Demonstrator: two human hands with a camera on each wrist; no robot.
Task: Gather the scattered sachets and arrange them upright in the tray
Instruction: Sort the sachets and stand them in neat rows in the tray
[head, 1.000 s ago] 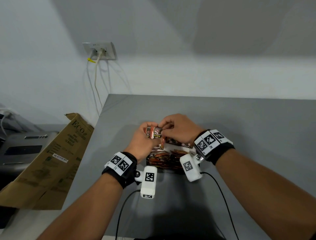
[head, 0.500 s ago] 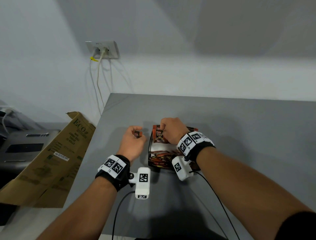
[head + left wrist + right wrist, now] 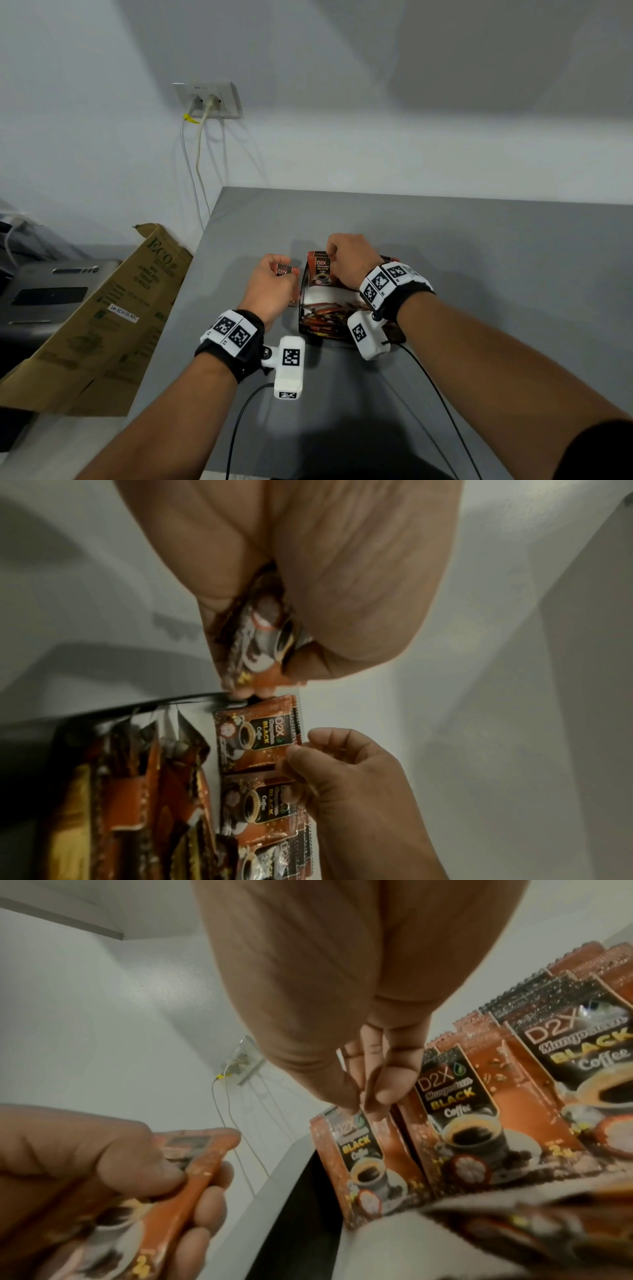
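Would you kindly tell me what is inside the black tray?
The tray holds sachets standing upright at its far end and others lying flat nearer; the right hand covers part.

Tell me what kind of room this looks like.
Probably an office or back room: a plain grey table against a bare wall, a wall socket with cables plugged in, and a flattened cardboard box beside what may be a printer.
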